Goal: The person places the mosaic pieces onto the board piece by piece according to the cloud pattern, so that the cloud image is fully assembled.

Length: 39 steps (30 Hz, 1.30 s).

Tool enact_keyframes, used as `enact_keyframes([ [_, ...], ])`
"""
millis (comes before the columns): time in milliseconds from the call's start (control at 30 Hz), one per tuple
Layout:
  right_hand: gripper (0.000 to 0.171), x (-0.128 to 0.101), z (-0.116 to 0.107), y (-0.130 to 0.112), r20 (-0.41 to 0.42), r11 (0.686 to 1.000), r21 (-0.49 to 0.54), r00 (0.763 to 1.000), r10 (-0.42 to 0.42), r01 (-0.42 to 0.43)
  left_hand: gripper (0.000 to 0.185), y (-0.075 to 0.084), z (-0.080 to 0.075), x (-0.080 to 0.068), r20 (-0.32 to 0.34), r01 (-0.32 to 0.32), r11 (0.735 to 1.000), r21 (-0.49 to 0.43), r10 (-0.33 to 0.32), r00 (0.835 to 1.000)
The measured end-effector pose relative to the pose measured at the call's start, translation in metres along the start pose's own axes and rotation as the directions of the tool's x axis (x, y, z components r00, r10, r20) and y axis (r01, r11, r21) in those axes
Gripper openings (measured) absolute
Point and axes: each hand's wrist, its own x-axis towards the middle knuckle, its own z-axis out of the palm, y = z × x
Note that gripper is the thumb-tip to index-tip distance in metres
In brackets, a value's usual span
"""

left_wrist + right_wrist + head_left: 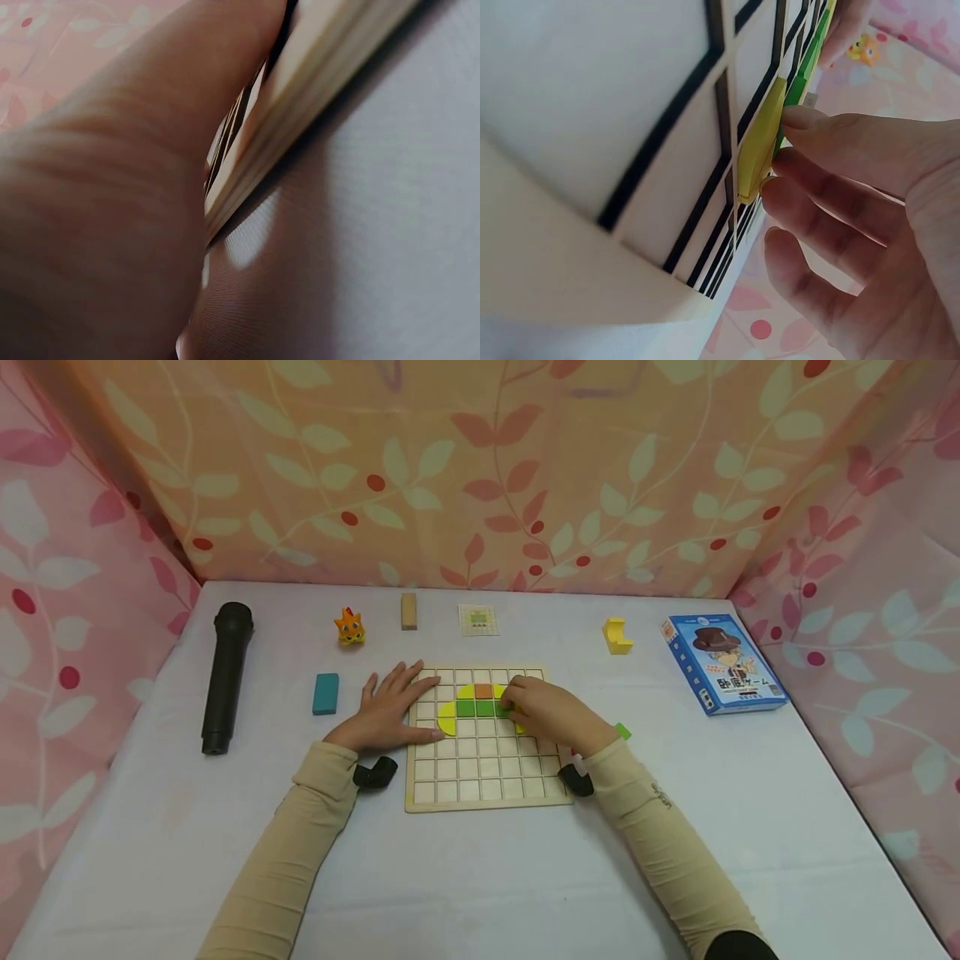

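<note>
A wooden grid board [491, 792] lies flat on the white table. My left hand [386, 714] rests on its left edge, fingers spread and straight; in the left wrist view, the hand [105, 195] is beside the board's side edge [315, 97]. On the grid are yellow curved tiles [446, 720], green square tiles [466, 708] and an orange tile [483, 692]. My right hand [558, 714] bends over the tiles' right end. In the right wrist view, its thumb and forefinger pinch a green tile [799, 86] beside a yellow tile [761, 146].
A black microphone [227, 681] lies left, near a blue block [326, 694]. Along the back are an orange figurine [350, 627], a wooden block [408, 612], a pattern card [477, 620] and a yellow block [618, 637]. A blue box [723, 664] lies right. A green piece [622, 731] shows beyond my right wrist.
</note>
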Motion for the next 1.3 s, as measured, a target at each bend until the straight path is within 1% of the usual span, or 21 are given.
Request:
enact_keyframes([
  [267,0.017,-0.003,0.0,-0.001,-0.025,0.999,-0.039,1.0,0.005,-0.006,0.092,0.002,0.0,0.001,0.012,0.0,1.0,0.006,0.0,1.0],
  [367,0.017,-0.006,-0.003,0.0,-0.029,0.999,-0.03,0.999,0.022,-0.023,0.092,0.002,0.0,0.001,0.011,-0.001,1.0,0.005,0.001,1.0],
  [500,0.02,-0.017,-0.01,0.007,-0.036,0.997,0.004,0.996,0.083,-0.083,0.092,0.003,0.001,0.001,0.011,0.001,1.0,0.006,-0.001,1.0],
  [600,0.023,-0.031,-0.016,0.017,-0.029,0.988,0.03,0.987,0.155,-0.155,0.093,0.003,0.002,0.002,0.012,0.002,1.0,0.01,-0.002,1.0],
  [633,0.024,-0.036,-0.019,0.021,-0.024,0.983,0.038,0.983,0.18,-0.179,0.093,0.002,0.003,0.002,0.011,0.001,1.0,0.014,-0.001,1.0],
  [733,0.028,-0.053,-0.023,0.033,-0.005,0.96,0.044,0.961,0.276,-0.276,0.093,0.002,0.003,0.003,0.01,-0.001,1.0,0.024,0.0,1.0],
  [800,0.031,-0.065,-0.025,0.042,0.012,0.94,0.054,0.942,0.337,-0.337,0.092,0.002,0.003,0.003,0.01,0.003,1.0,0.028,-0.003,1.0],
  [867,0.035,-0.078,-0.025,0.05,0.038,0.914,0.069,0.916,0.399,-0.4,0.092,0.002,0.002,0.002,0.009,0.009,0.999,0.033,-0.01,1.0],
  [967,0.039,-0.094,-0.026,0.059,0.09,0.875,0.106,0.881,0.464,-0.472,0.092,0.002,0.0,0.002,0.005,0.021,0.999,0.035,-0.021,1.0],
  [1067,0.04,-0.105,-0.026,0.066,0.146,0.845,0.142,0.856,0.497,-0.515,0.091,0.002,-0.002,0.001,0.001,0.025,0.999,0.034,-0.025,1.0],
  [1133,0.038,-0.111,-0.025,0.069,0.182,0.833,0.16,0.846,0.502,-0.529,0.091,0.002,-0.003,0.0,0.0,0.022,0.999,0.03,-0.022,1.0],
  [1167,0.036,-0.113,-0.024,0.07,0.196,0.832,0.166,0.845,0.498,-0.529,0.091,0.003,-0.003,0.0,0.002,0.021,0.999,0.028,-0.021,1.0],
  [1300,0.03,-0.118,-0.021,0.073,0.217,0.845,0.17,0.855,0.471,-0.508,0.091,0.004,-0.002,0.0,-0.001,0.015,0.999,0.03,-0.015,1.0],
])
